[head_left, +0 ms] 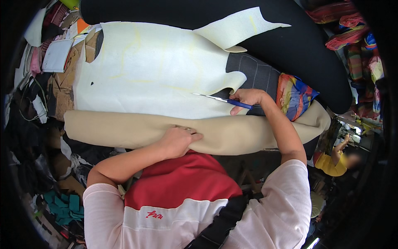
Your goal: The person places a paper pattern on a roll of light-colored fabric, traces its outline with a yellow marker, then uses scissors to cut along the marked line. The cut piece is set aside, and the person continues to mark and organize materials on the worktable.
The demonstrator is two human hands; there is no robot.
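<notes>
A large white sheet of material [153, 62] with faint yellow lines lies over the table, its right edge cut in curves and one long flap folded up at the far right. My right hand [248, 99] grips blue-handled scissors [240, 103], whose blades rest over the white sheet near its right edge and point left. Across the near side runs a rolled beige material [112, 128]. On top of that roll lies my left hand [181, 140], fingers bent and pressed to its surface; whether they pinch any of it I cannot make out.
A thick black roll [298, 50] curves along the far side. Beside my right forearm sits a colourful plastic bundle [292, 97]. Papers and a notebook [57, 55] lie at the far left, with cloth scraps [66, 207] below. A person in yellow [333, 164] is at the right.
</notes>
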